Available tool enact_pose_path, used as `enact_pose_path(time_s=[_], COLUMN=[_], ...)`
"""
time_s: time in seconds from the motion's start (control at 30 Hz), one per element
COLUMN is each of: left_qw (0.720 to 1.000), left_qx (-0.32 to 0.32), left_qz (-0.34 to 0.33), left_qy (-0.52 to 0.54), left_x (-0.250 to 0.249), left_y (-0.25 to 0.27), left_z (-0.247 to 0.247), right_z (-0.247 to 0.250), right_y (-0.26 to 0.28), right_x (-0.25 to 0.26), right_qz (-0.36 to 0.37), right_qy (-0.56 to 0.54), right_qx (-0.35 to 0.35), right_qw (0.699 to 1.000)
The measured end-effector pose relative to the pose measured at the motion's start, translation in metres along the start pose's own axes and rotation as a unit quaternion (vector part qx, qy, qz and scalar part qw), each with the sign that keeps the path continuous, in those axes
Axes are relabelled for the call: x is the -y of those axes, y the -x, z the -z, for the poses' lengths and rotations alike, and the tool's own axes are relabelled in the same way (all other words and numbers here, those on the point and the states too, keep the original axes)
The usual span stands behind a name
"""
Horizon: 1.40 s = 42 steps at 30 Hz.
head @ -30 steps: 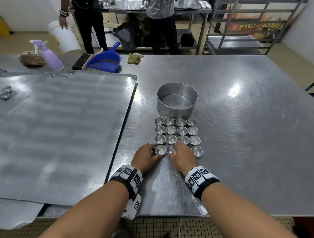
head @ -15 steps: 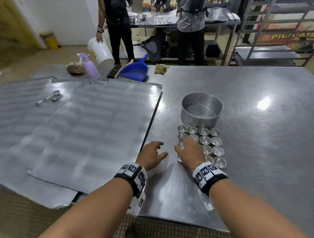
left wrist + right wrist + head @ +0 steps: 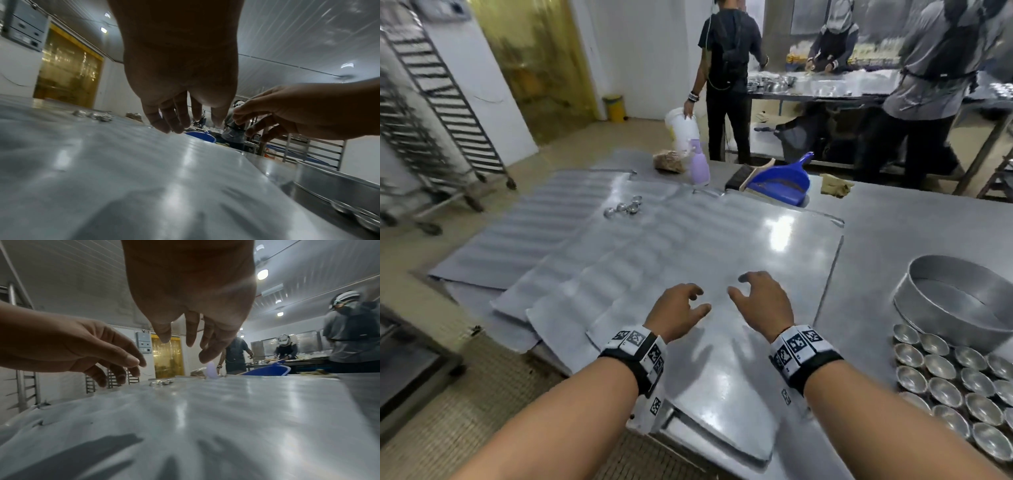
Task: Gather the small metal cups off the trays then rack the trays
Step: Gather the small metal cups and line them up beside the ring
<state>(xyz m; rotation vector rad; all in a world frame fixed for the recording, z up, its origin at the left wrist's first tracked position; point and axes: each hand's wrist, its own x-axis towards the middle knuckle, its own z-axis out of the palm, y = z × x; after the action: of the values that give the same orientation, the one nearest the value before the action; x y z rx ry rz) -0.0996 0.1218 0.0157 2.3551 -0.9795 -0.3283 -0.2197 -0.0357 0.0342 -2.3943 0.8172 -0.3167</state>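
Several flat metal trays (image 3: 688,246) lie overlapped on the steel table. Several small metal cups (image 3: 625,206) sit loose on the far part of one tray, also seen as cups (image 3: 162,382) in the right wrist view. Many more cups (image 3: 945,383) stand in rows on the table at the right, beside a round metal tin (image 3: 959,308). My left hand (image 3: 678,311) and right hand (image 3: 760,301) hover side by side just above the near tray, fingers loosely spread, holding nothing. In the wrist views the left hand (image 3: 180,116) and right hand (image 3: 189,344) are empty.
A blue dustpan (image 3: 780,183) with a brush, a purple spray bottle (image 3: 699,164) and a bag (image 3: 669,161) sit at the table's far edge. A tall tray rack (image 3: 431,113) stands at the left. Three people (image 3: 726,75) work at a bench behind.
Both hands left the rows of cups and moved left over the trays. My view swung left, so the cups and tin now sit at the right edge.
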Motion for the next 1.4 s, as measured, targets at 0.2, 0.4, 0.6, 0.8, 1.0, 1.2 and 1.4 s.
enact_pose_path(time_s=[0.2,0.4,0.6,0.8,1.0,1.2,1.4], left_qw=[0.999,0.997,0.997,0.996,0.995,0.995,0.990], left_qx=[-0.021,-0.020,-0.014,-0.003,0.015,0.027,0.050], left_qz=[0.040,0.075,0.078,0.077,0.070,0.056,0.050], left_qy=[0.006,-0.007,-0.016,-0.037,-0.066,-0.079,-0.120], left_x=[0.126,0.220,0.273,0.304,0.334,0.356,0.371], left_y=[-0.028,-0.064,-0.128,-0.204,-0.307,-0.376,-0.409], left_z=[0.095,0.171,0.209,0.223,0.220,0.204,0.180], right_z=[-0.086,-0.138,-0.166,-0.190,-0.230,-0.266,-0.291], right_y=[-0.058,-0.120,-0.200,-0.291,-0.395,-0.450,-0.477], right_x=[0.117,0.195,0.222,0.226,0.228,0.221,0.207], right_qz=[0.016,0.023,0.016,0.014,0.022,0.043,0.052], right_qy=[0.011,0.008,0.031,0.049,0.059,0.076,0.123], right_qx=[0.033,0.044,0.044,0.045,0.081,0.132,0.170], right_qw=[0.999,0.999,0.998,0.998,0.995,0.987,0.976])
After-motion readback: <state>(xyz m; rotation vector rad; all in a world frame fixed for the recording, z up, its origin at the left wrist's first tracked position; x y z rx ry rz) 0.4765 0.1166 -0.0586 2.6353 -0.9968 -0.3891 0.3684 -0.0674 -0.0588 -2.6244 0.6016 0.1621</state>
